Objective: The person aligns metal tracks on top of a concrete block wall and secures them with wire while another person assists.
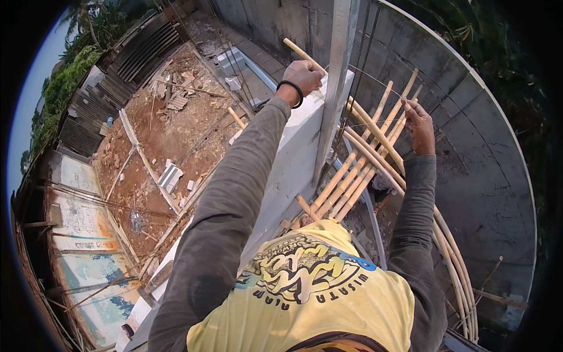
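- Our right hand [420, 130] has its fingers pinched nearly closed on a thin line [375, 81], seemingly to keep it taut.
- Our left hand [302, 79] curls its fingers at the top of the white wall [284, 170]; we cannot tell what they grip.
- The line runs between our hands, near the metal post [336, 76].
- Below, bamboo poles [353, 179] cross beside the wall, perhaps as scaffolding.

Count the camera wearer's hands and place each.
2: the left hand at the white wall, left of the metal post; the right hand beside the bamboo poles. Neither is hidden.
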### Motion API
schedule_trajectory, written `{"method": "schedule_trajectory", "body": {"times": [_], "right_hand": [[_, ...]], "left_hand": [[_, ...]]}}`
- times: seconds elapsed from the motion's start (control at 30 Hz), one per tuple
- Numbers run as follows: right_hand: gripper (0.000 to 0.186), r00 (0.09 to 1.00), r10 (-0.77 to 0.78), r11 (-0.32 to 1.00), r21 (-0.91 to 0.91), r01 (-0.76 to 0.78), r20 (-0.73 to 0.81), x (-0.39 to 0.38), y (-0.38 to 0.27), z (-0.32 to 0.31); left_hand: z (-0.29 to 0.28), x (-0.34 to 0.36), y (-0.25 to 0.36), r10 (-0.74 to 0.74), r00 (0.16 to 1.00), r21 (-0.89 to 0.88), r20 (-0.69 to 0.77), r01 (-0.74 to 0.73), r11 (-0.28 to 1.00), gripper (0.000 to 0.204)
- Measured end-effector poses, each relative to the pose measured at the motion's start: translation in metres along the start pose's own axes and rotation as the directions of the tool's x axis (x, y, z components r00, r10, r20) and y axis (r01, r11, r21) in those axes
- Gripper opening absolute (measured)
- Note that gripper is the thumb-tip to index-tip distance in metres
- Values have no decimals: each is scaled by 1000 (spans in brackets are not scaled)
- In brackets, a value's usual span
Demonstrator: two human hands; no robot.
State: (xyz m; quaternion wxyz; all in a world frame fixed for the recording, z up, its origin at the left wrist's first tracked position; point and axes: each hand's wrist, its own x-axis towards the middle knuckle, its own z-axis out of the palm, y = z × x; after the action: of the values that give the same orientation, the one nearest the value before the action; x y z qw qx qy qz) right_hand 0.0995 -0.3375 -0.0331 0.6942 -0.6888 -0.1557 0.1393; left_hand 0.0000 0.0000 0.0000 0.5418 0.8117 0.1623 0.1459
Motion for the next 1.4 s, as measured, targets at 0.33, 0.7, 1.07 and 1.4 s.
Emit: {"method": "schedule_trajectory", "body": {"times": [0.33, 0.7, 1.07, 1.4], "right_hand": [[25, 1000, -20, 965, 260, 24, -18, -10, -6, 23], [20, 999, -40, 983, -179, 38, -3, -57, -34, 13], [17, 996, -79, 960, 271, 67, 33, -62, -34, 42], [20, 993, -62, 957, 289, 31, 99, -43, -32, 79]], "left_hand": [[6, 5, 2, 1, 995, -29, -98, -4, 1000, 20], [-5, 6, 11, 45, 999, -285, 29, -35, 958, 14], [-17, -17, 21, -101, 980, -291, 174, 149, 945, 20], [-23, -60, 19, -15, 990, -321, 137, 58, 945, 18]]}}
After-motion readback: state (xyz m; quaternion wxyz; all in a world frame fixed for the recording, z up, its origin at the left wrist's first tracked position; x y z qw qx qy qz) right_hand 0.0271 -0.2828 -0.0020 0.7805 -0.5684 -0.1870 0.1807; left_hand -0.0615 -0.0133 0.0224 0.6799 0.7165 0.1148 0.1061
